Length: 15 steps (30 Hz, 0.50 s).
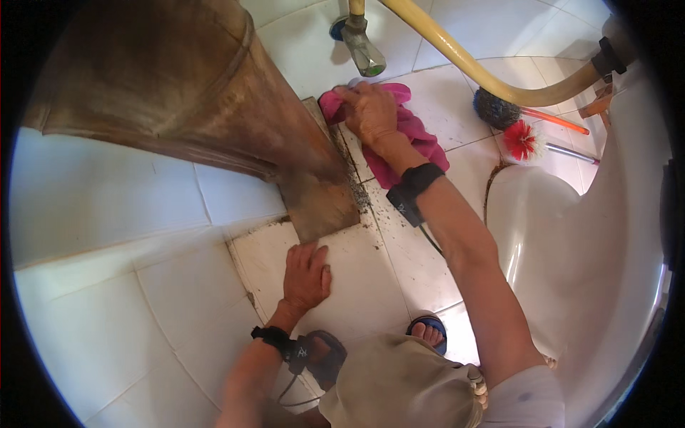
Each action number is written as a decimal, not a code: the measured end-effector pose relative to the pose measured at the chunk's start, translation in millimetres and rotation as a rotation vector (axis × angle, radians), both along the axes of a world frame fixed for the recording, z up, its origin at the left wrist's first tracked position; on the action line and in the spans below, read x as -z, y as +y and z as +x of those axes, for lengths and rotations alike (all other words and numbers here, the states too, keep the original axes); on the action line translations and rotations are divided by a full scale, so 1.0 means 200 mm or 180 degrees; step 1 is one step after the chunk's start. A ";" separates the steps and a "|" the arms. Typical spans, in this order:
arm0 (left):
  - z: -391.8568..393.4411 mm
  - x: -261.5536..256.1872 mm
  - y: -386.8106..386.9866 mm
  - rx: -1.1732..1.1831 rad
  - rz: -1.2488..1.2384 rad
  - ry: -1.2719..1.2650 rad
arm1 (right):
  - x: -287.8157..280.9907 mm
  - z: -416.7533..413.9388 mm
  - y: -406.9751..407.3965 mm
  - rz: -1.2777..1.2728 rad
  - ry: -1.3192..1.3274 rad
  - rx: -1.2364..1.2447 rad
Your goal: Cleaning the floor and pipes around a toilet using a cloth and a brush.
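My right hand (372,115) presses a pink cloth (417,134) against the floor beside the base of a brown pedestal (321,198), below an angle valve. The cloth is bunched under my fingers and spreads out behind the hand. My left hand (307,275) lies palm down with nothing in it, its fingertips at the front edge of the pedestal base. Grey grit (359,192) is scattered on the floor tiles along the side of that base. Each of my wrists bears a black strap with a small box.
A white toilet (556,214) stands at the right. Near it lie a dark-bristled brush (495,109) and a red-and-white brush (522,140). A yellowish pipe (455,53) curves above the floor. Tiled wall (107,321) bounds the left. My sandalled feet are below.
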<state>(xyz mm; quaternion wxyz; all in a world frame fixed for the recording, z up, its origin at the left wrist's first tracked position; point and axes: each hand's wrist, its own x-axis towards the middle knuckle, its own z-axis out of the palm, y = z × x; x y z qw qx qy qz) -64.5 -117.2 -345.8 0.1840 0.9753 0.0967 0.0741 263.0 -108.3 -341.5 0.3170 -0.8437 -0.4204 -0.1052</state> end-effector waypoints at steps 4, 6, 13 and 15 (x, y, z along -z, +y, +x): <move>0.03 0.00 0.00 0.0005 -0.0026 -0.0047 | 0.08 -0.04 0.05 0.0019 -0.0677 -0.0212; 0.00 0.00 0.00 0.0002 0.0074 -0.0026 | 0.05 -0.03 0.03 -0.0548 -0.0335 -0.0522; -0.01 0.02 0.00 0.0077 0.0262 0.0010 | 0.07 -0.01 0.00 -0.0909 0.0010 -0.0699; 0.01 0.01 0.00 0.0094 0.0215 -0.0036 | 0.08 -0.01 -0.05 -0.1193 0.0088 -0.0946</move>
